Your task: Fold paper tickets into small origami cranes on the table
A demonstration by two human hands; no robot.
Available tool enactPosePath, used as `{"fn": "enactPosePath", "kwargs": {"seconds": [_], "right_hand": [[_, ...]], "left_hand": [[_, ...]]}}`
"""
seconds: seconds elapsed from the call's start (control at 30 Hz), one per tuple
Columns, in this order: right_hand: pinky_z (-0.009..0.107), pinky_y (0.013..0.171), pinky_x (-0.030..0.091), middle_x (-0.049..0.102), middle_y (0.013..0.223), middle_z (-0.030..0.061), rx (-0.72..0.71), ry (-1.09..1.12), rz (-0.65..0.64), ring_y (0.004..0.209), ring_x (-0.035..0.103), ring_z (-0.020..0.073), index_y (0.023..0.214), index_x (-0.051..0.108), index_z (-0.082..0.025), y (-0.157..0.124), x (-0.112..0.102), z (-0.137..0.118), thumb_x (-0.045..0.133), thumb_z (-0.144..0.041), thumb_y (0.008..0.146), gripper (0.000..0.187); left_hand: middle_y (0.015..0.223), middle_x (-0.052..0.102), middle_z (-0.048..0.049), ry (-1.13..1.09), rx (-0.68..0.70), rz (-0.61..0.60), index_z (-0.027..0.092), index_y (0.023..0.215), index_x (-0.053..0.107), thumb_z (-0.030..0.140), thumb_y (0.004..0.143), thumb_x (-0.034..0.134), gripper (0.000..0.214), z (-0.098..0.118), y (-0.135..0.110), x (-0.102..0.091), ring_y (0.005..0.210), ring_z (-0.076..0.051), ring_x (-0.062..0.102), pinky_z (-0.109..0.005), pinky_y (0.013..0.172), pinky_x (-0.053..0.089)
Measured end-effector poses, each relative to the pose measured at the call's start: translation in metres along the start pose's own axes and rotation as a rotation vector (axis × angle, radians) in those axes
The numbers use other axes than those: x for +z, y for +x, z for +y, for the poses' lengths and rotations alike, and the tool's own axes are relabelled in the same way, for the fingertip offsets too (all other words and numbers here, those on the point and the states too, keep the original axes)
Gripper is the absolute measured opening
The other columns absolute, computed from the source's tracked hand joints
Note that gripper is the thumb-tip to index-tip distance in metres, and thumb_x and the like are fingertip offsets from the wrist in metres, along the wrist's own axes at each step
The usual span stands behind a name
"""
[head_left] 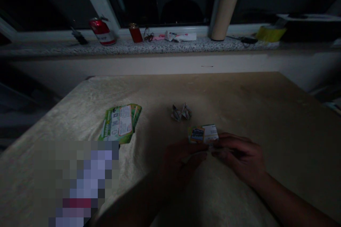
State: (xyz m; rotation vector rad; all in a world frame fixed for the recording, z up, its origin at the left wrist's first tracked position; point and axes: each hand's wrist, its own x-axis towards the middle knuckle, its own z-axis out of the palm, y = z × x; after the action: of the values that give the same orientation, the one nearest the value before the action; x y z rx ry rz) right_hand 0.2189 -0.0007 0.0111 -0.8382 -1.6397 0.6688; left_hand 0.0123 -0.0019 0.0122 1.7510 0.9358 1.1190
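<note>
Between my two hands is a small printed piece of paper (211,133), green and white with a dark blue picture, partly folded. My left hand (183,158) pinches its left side, thumb below and fingers above. On its right side the fingers of my right hand (239,154) are closed in the same way. The lower part of the paper is hidden by my fingertips. Just beyond my hands, a small folded paper shape (181,112) with two raised points rests on the table. A stack of green printed leaflets (118,124) lies to the left.
A blurred-out pale object (90,177) lies at the table's near left. The cloth-covered table (266,106) ends at a wall below a granite windowsill (157,46). On the sill stand a red can (102,32), a red jar (135,33), a cardboard tube (226,7) and yellow tape (271,33).
</note>
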Motion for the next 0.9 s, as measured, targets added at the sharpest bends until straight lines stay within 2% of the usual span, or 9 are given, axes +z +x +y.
{"fn": "enactPosePath", "kwargs": {"seconds": [0.13, 0.27, 0.43, 0.5, 0.57, 0.63, 0.73, 0.83, 0.9], "right_hand": [[0.029, 0.063, 0.067, 0.083, 0.083, 0.0044, 0.011, 0.0, 0.029, 0.069, 0.079, 0.0209, 0.09, 0.082, -0.025, 0.001, 0.001, 0.001, 0.077, -0.019, 0.085, 0.009], [0.024, 0.059, 0.064, 0.082, 0.076, 0.0026, 0.04, 0.027, 0.059, 0.064, 0.077, 0.0179, 0.086, 0.081, -0.025, 0.001, 0.003, -0.002, 0.077, -0.02, 0.086, 0.006], [0.023, 0.061, 0.063, 0.081, 0.076, 0.0022, 0.141, 0.102, 0.131, 0.068, 0.077, 0.0176, 0.082, 0.078, -0.024, -0.006, 0.008, -0.003, 0.073, -0.024, 0.091, 0.01], [0.024, 0.062, 0.063, 0.081, 0.08, 0.0032, 0.192, 0.143, 0.182, 0.071, 0.077, 0.0183, 0.082, 0.076, -0.024, -0.009, 0.008, -0.002, 0.07, -0.026, 0.094, 0.013], [0.025, 0.063, 0.062, 0.081, 0.084, 0.0041, 0.217, 0.158, 0.223, 0.073, 0.077, 0.0182, 0.081, 0.074, -0.024, -0.011, 0.007, -0.001, 0.068, -0.027, 0.095, 0.016], [0.025, 0.059, 0.061, 0.08, 0.083, 0.0049, 0.202, 0.148, 0.18, 0.069, 0.075, 0.0179, 0.079, 0.073, -0.023, -0.01, 0.005, -0.001, 0.068, -0.026, 0.094, 0.016], [0.024, 0.054, 0.057, 0.077, 0.073, 0.004, 0.093, 0.081, 0.059, 0.064, 0.073, 0.0175, 0.076, 0.07, -0.022, -0.006, 0.003, -0.002, 0.067, -0.018, 0.092, 0.016], [0.026, 0.052, 0.054, 0.073, 0.067, 0.0028, 0.012, 0.03, -0.095, 0.057, 0.068, 0.0159, 0.075, 0.067, -0.022, -0.003, 0.006, -0.003, 0.065, -0.013, 0.088, 0.016], [0.026, 0.051, 0.052, 0.072, 0.066, 0.0026, -0.02, 0.001, -0.162, 0.055, 0.067, 0.0155, 0.074, 0.065, -0.022, -0.003, 0.009, -0.003, 0.064, -0.011, 0.086, 0.016]], "left_hand": [[0.087, 0.08, -0.0066, -0.008, 0.029, -0.016, 0.022, 0.101, 0.081, 0.032, 0.096, 0.063, 0.022, -0.001, 0.001, -0.003, 0.076, -0.019, 0.075, -0.035, 0.082, 0.062], [0.091, 0.08, -0.0065, -0.024, 0.005, 0.037, 0.022, 0.086, 0.082, 0.034, 0.096, 0.063, 0.024, -0.001, 0.001, -0.002, 0.085, -0.021, 0.076, -0.032, 0.081, 0.062], [0.101, 0.081, -0.008, -0.01, 0.069, 0.076, 0.022, 0.095, 0.083, 0.029, 0.095, 0.065, 0.019, 0.001, 0.001, 0.0, 0.088, -0.022, 0.077, -0.031, 0.078, 0.063], [0.094, 0.081, -0.0072, -0.009, 0.096, 0.1, 0.021, 0.086, 0.082, 0.028, 0.094, 0.066, 0.019, 0.002, -0.001, -0.002, 0.079, -0.02, 0.077, -0.029, 0.069, 0.062], [0.085, 0.08, -0.0054, -0.01, 0.087, 0.146, 0.02, 0.068, 0.078, 0.027, 0.094, 0.066, 0.029, 0.002, -0.002, -0.005, 0.069, -0.016, 0.074, -0.024, 0.059, 0.058], [0.081, 0.078, -0.0043, -0.017, 0.03, 0.211, 0.019, 0.058, 0.071, 0.027, 0.096, 0.062, 0.04, 0.0, -0.003, -0.008, 0.065, -0.013, 0.07, -0.022, 0.056, 0.053], [0.08, 0.074, -0.0047, -0.075, -0.025, 0.26, 0.018, 0.068, 0.071, 0.034, 0.094, 0.065, 0.031, -0.004, 0.0, -0.011, 0.071, -0.015, 0.068, -0.025, 0.064, 0.054], [0.082, 0.072, -0.0041, -0.128, -0.069, 0.131, 0.018, 0.09, 0.075, 0.038, 0.085, 0.076, 0.02, -0.007, 0.004, -0.009, 0.075, -0.016, 0.066, -0.026, 0.069, 0.054], [0.082, 0.071, -0.0038, -0.127, -0.117, 0.034, 0.019, 0.095, 0.077, 0.036, 0.083, 0.078, 0.021, -0.007, 0.005, -0.005, 0.076, -0.016, 0.066, -0.026, 0.07, 0.053]]}}
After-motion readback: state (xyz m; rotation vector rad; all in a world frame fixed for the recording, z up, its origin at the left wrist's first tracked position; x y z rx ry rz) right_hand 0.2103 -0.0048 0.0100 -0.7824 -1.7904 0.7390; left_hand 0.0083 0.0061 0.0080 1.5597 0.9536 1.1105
